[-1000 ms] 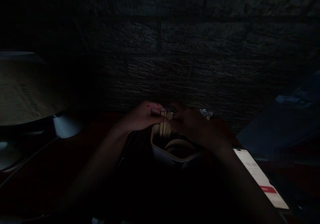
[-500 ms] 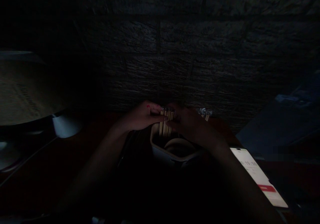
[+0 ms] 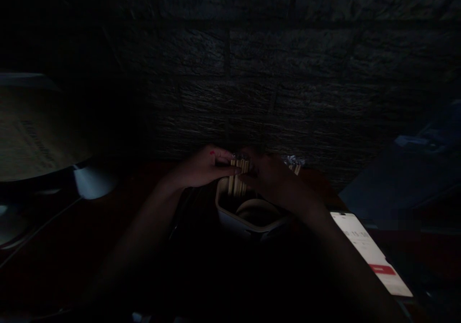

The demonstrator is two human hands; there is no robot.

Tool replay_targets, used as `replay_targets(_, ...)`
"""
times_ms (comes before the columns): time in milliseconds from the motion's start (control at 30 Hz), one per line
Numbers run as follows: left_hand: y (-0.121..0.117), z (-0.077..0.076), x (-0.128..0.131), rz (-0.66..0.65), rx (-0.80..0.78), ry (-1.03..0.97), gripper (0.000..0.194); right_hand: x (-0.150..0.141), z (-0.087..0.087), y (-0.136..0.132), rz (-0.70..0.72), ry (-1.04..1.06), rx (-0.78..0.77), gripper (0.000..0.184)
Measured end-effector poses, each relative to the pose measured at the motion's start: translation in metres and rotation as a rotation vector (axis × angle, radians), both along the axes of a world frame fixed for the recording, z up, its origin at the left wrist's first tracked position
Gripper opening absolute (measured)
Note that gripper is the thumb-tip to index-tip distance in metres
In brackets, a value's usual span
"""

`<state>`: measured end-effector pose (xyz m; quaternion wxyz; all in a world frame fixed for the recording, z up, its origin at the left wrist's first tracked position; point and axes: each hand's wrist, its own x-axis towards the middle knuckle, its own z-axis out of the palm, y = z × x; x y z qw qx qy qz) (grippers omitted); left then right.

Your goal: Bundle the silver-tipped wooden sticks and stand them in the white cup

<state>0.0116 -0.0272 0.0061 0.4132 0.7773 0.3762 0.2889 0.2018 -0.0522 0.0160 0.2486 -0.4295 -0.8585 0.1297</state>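
The scene is very dark. A bundle of thin pale wooden sticks (image 3: 236, 185), with something shiny around its upper end, stands upright over the far left part of a box-like container (image 3: 225, 213). My left hand (image 3: 203, 168) is closed on the bundle from the left, its thumb across the sticks. From the right, my right hand (image 3: 268, 174) also grips the bundle, though most of its fingers are in shadow. Inside the container is a round-rimmed thing (image 3: 255, 203). Whether the sticks' lower ends touch the container's bottom cannot be seen.
Behind my right hand stands another bundle of sticks (image 3: 295, 163) with a shiny top. A lit phone (image 3: 370, 253) lies at the right. A stone-patterned wall (image 3: 230, 88) rises behind. At the left are a large tan printed object (image 3: 36, 136) and a pale cup-like shape (image 3: 93, 181).
Both hands keep their hold on the sticks, with hardly any movement. The whole view has shifted very slightly.
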Motion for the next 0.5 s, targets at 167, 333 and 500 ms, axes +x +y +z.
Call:
replay_targets(167, -0.002, 0.004, -0.004, -0.01, -0.043, -0.024, 0.024, 0.001, 0.0, -0.001, -0.004, 0.005, -0.003, 0.039)
replay_targets(333, -0.006, 0.007, -0.007, -0.022, -0.008, 0.007, 0.02, 0.004, 0.003, -0.004, -0.005, 0.015, -0.054, 0.055)
replay_targets(500, -0.008, 0.012, -0.012, -0.02, -0.052, 0.045, 0.024, 0.004, 0.008, -0.01, -0.042, 0.01, -0.108, 0.066)
